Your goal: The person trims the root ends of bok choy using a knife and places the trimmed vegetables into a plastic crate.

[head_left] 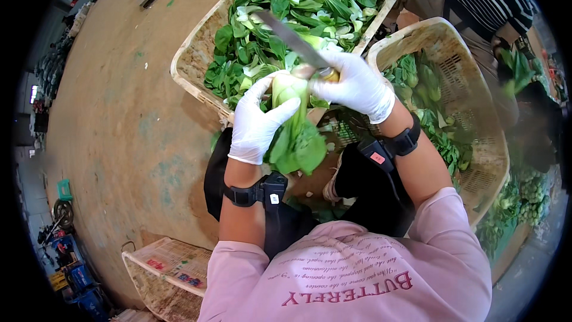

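The brown floor (107,119) is blotched with greenish stains (165,180); bright windows (34,92) are seen at the far left

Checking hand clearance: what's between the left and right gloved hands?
In the head view, a bok choy lies between the left hand and the right hand, gripped by the left; the right holds a knife.
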A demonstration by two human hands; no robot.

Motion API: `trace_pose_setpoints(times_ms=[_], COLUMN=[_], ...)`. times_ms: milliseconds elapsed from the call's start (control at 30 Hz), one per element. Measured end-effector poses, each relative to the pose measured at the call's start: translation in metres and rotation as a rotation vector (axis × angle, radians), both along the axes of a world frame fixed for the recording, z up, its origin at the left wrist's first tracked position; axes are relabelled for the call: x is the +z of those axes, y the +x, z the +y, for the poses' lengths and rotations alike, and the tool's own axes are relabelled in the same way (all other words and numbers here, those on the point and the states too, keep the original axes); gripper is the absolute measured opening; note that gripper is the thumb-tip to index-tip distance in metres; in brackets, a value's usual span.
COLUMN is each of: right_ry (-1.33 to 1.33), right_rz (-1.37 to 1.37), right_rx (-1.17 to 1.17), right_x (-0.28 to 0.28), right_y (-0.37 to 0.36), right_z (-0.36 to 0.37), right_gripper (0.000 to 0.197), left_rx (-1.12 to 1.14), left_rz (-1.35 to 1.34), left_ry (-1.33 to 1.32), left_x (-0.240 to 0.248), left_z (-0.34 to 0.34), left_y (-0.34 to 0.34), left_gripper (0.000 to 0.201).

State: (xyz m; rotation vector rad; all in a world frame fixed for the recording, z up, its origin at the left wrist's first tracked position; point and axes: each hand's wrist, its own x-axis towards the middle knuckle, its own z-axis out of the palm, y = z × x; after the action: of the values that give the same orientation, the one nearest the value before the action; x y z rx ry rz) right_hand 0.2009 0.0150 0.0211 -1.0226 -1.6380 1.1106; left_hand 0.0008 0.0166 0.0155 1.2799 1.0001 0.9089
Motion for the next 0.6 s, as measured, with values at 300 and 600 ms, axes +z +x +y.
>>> trace_pose_setpoints(times_ms=[300, 600], right_ry=[0.081, -0.106], right_rz=[-0.054, -0.117], right_rx=[0.050, 0.078], right_x=[-0.004, 0.008], right_y=[-0.015, -0.013], right_z=[-0.003, -0.009], right_gripper=[0.045, 0.038], left_rx=[0.012, -0.077], left_rz=[-0.158, 0.055], left_ry=[-0.080, -0.001], left_x=[-0.016, -0.004], left_z=[0.000, -0.006], left_y=[-0.006, -0.008], left_gripper=[0.043, 0.044])
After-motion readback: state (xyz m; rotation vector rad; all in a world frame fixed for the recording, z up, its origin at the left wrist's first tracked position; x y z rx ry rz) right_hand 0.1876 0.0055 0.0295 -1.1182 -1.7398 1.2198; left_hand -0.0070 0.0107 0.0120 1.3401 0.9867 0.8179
